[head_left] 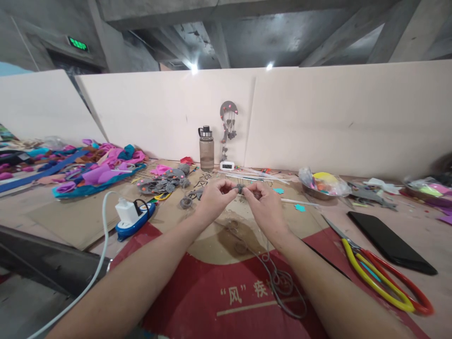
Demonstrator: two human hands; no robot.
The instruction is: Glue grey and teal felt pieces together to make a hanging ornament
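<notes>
My left hand (214, 198) and my right hand (265, 207) meet over the middle of the table. Both have thumb and fingertips pinched together on a small dark grey piece (240, 188), which looks like felt. Fingers partly cover it, so its exact shape is unclear. Thin grey cord (282, 282) lies in loose loops on the red printed sheet (197, 296) below, trailing up toward my right hand. Left of my hands are a heap of grey felt pieces (160, 182) and a small coil of grey cord (185, 202).
Scissors (353, 263) and a black phone (391, 242) lie at the right. A bottle (206, 153), a small digital clock (227, 165) and a grey moon-shaped hanging ornament (229, 108) are at the back. A blue power strip (136, 227) and colourful fabric (102, 174) occupy the left.
</notes>
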